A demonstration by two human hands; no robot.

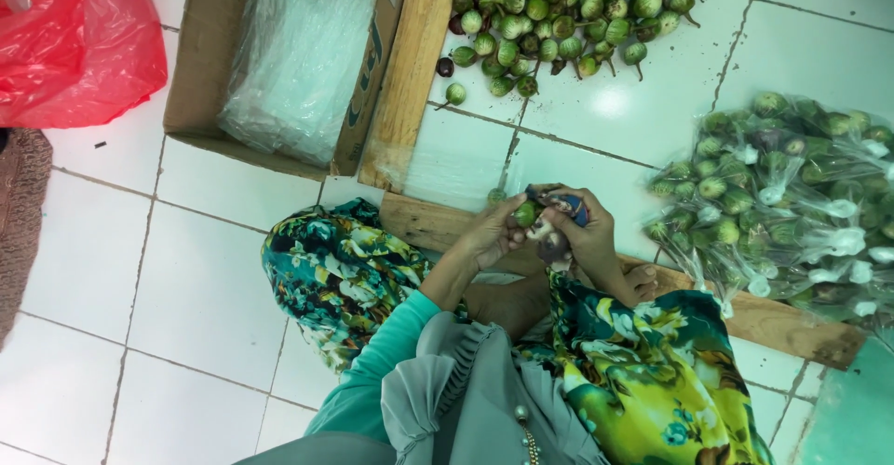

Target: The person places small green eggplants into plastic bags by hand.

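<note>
Left hand (489,237) pinches small round green eggplant (525,213) w/ closed grip, right hand (582,232) closed on dark-handled tool just right of it, both touching.

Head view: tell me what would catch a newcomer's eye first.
The heap of small round green eggplants at top centre on the white tiled floor stands out, as does the pile of clear bags packed with them at right. At centre, the left hand and right hand meet around one green eggplant; a red plastic bag glows at top left.
</note>
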